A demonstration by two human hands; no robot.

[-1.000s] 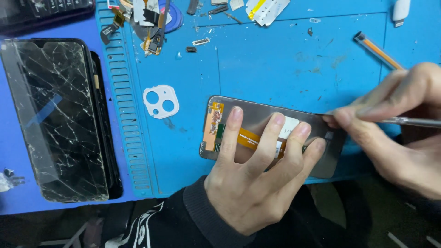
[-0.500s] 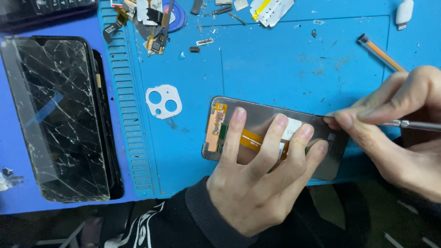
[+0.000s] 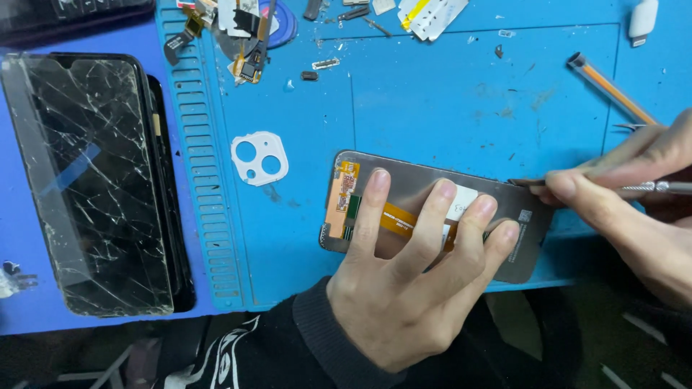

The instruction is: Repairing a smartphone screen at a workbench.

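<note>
A grey phone display panel (image 3: pixel 515 205) lies face down near the front edge of the blue work mat (image 3: pixel 432 101), with an orange flex cable (image 3: pixel 398 216) and a small circuit strip (image 3: pixel 342 198) on its back. My left hand (image 3: pixel 404 288) presses flat on the panel with its fingers spread. My right hand (image 3: pixel 620 194) pinches a thin metal tool (image 3: pixel 649 187) whose tip touches the panel's far right edge.
A phone with a cracked screen (image 3: pixel 90 180) lies at the left on a darker blue surface. A white camera-lens frame (image 3: pixel 259 158) rests on the mat. Small parts and flex cables (image 3: pixel 245 36) are scattered at the back. An orange-tipped pen tool (image 3: pixel 613 90) lies at the right.
The tool tip has stayed at the panel's right edge with only slight shifts of my right hand. My left hand keeps pressing the panel.
</note>
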